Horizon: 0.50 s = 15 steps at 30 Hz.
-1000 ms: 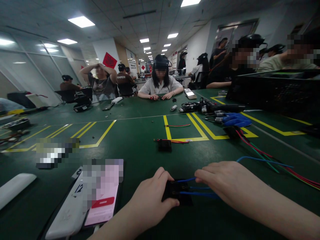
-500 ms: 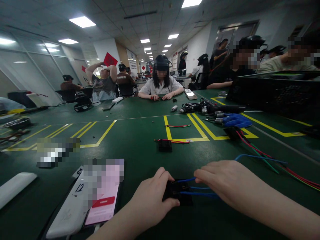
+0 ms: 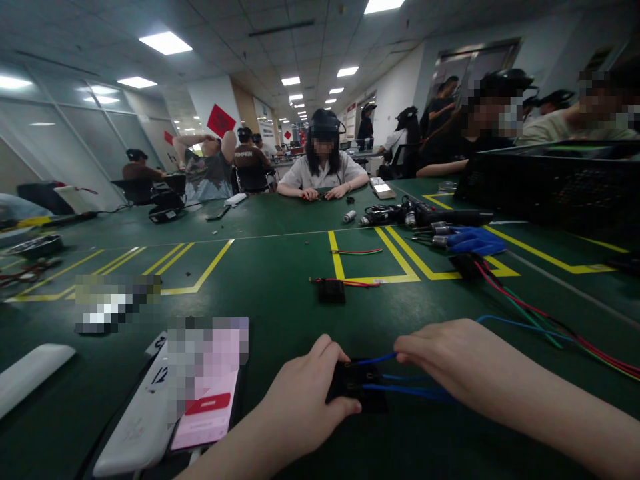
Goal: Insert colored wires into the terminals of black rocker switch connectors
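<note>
My left hand (image 3: pixel 305 393) is closed round a small black block (image 3: pixel 356 388) that lies on the green table (image 3: pixel 270 307) near its front edge. Blue wires (image 3: pixel 400 390) run from the block to the right, under my right hand (image 3: pixel 450 363). My right hand pinches the upper blue wire just right of the block. A further blue wire (image 3: pixel 520 325) trails off to the right over the table.
A phone with a pink screen (image 3: pixel 205 400) and a white bar (image 3: pixel 135 427) lie left of my hands. Another black block with red wires (image 3: pixel 331 291) sits ahead. Red and green wires (image 3: pixel 530 310), blue gloves (image 3: pixel 475 241), tools and a black case (image 3: pixel 555 183) are at the right. Several people sit around the table.
My right hand has slid slightly right along the blue wires. The left hand stays on the block. A person at the far left has lowered their raised arms a little.
</note>
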### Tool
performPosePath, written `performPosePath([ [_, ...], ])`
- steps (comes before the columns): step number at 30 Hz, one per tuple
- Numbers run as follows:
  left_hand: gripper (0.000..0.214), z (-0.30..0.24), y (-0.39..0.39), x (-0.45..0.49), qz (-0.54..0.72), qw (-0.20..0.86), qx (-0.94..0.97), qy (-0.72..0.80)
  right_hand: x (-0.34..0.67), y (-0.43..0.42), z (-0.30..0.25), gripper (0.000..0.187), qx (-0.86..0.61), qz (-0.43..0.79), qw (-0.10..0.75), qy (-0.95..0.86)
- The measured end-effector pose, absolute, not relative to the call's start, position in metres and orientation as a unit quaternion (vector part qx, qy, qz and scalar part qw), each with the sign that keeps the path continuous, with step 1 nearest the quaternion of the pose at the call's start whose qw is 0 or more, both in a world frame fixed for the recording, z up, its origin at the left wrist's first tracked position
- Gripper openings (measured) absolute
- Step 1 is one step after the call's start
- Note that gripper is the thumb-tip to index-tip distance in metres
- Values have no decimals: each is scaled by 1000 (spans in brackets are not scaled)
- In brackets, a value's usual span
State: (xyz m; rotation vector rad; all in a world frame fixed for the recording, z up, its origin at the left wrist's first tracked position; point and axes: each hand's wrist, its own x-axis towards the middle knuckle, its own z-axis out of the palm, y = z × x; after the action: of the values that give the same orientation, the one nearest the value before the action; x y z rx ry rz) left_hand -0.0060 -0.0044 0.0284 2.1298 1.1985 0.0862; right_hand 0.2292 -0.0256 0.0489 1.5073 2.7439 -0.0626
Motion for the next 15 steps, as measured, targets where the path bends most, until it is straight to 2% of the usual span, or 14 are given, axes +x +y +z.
performPosePath([
  [5, 32, 27, -5, -7, 37, 341, 819, 460, 229, -31, 46, 14, 422, 73, -78, 900],
  [11, 32, 26, -4, -8, 38, 338, 820, 460, 231, -22, 41, 19, 484, -50, 25, 873],
  [15, 34, 25, -5, -8, 40, 337, 820, 460, 233, -19, 42, 22, 480, -68, 31, 874],
])
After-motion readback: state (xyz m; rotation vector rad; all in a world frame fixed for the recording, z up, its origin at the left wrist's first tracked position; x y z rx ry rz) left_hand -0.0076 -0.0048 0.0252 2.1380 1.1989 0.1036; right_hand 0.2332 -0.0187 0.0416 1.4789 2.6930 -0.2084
